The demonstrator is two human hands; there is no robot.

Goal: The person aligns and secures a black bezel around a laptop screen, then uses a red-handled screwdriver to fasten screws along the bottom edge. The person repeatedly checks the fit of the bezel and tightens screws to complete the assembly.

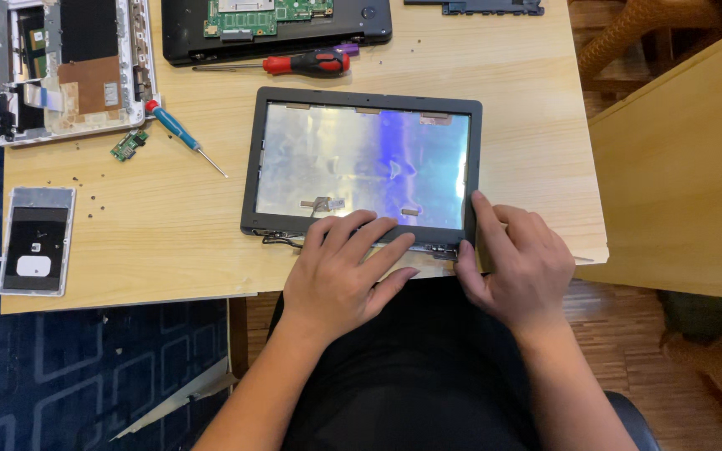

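Observation:
A laptop screen lid (363,98) with a dark grey frame and a shiny silver inner back lies flat on the wooden table (511,100), near its front edge. My left hand (340,271) rests on the lid's bottom edge, fingers spread and pressing near the hinge area. My right hand (518,259) grips the lid's lower right corner, the index finger lying along the right side of the frame and the thumb at the bottom edge.
A red-handled screwdriver (307,63) and a blue-handled screwdriver (179,132) lie behind the lid. An opened black laptop base (185,33) and a white laptop chassis (68,67) sit at the back. A small green circuit board (129,144), loose screws and a grey panel (37,240) lie left.

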